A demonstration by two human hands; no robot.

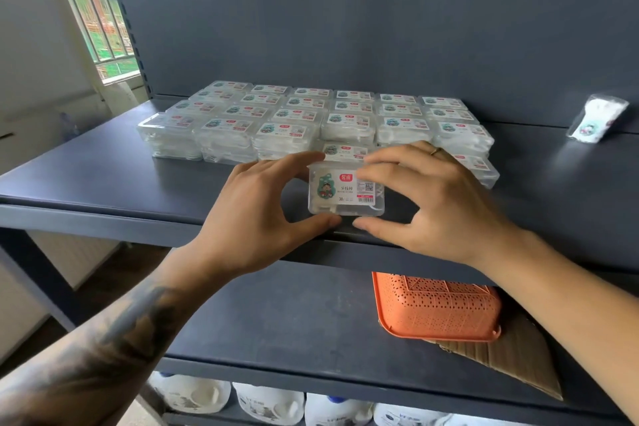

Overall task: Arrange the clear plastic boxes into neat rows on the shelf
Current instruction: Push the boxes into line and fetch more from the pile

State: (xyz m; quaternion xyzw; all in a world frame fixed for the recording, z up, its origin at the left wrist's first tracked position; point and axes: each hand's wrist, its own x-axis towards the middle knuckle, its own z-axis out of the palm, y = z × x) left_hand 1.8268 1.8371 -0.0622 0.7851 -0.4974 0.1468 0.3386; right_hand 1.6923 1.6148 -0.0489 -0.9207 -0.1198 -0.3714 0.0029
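One clear plastic box (345,194) with a red and green label is held just above the front part of the dark shelf (103,169). My left hand (256,214) pinches its left side between thumb and fingers. My right hand (432,201) pinches its right side the same way. Behind the box, several stacked clear boxes (311,121) stand in neat rows reaching back toward the wall. A shorter stack (345,150) sits directly behind the held box, and another (480,169) lies partly hidden behind my right hand.
A small clear packet (598,117) leans against the back wall at the right. On the shelf below lie an orange perforated basket (439,308) and cardboard (518,356). White jugs (269,405) stand on the bottom level. A window (100,10) is at far left.
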